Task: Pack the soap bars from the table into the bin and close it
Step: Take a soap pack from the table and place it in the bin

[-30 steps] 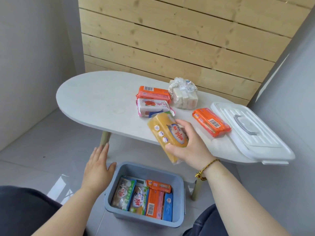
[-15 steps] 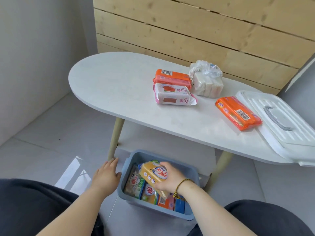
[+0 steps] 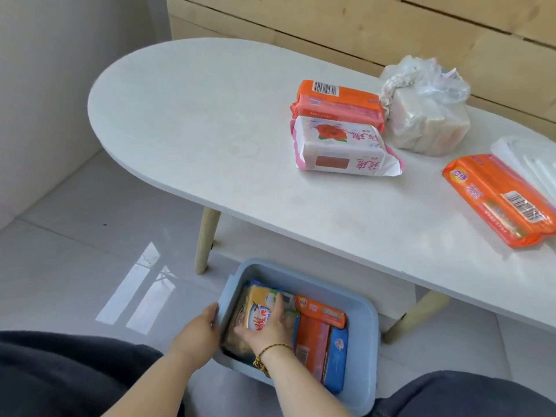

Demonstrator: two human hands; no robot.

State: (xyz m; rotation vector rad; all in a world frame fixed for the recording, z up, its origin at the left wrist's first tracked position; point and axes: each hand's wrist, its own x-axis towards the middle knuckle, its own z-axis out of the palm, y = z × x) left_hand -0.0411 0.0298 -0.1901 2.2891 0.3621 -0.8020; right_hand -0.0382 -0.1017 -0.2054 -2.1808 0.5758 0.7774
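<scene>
- Head view: a blue plastic bin [image 3: 365,332] sits on the tiled floor [image 3: 90,251] in front of the person's knees, partly under the near edge of the white oval table [image 3: 195,115].
- The left hand [image 3: 197,332] is curled over the bin's left rim, fingers wrapped on the wall.
- The right hand [image 3: 267,326] reaches down inside the bin, a braided bracelet [image 3: 264,355] on its wrist; its grip is a loose spread, fingers laid flat along a yellow soap pack [image 3: 258,308] that lies at the left side of the bin (whether it is pressing or merely resting on the pack, I cannot tell).
- Beside that pack in the bin lie an orange soap bar [image 3: 320,311] set crosswise at the back, another orange pack [image 3: 310,341] lengthwise, and a blue soap bar [image 3: 337,359] against the right wall.
- On the table: an orange soap pack with a barcode [image 3: 337,103], and touching its near side a white-and-pink soap pack with a rose print [image 3: 343,145].
- Just right of these stands a clear plastic bag of pale soap bars [image 3: 427,112].
- Nearer the right edge lies another orange soap pack [image 3: 499,200], at an angle, with the white bin lid [image 3: 529,164] just behind it (mostly cut off by the frame).
- A wooden plank wall [image 3: 361,25] runs behind the table.
</scene>
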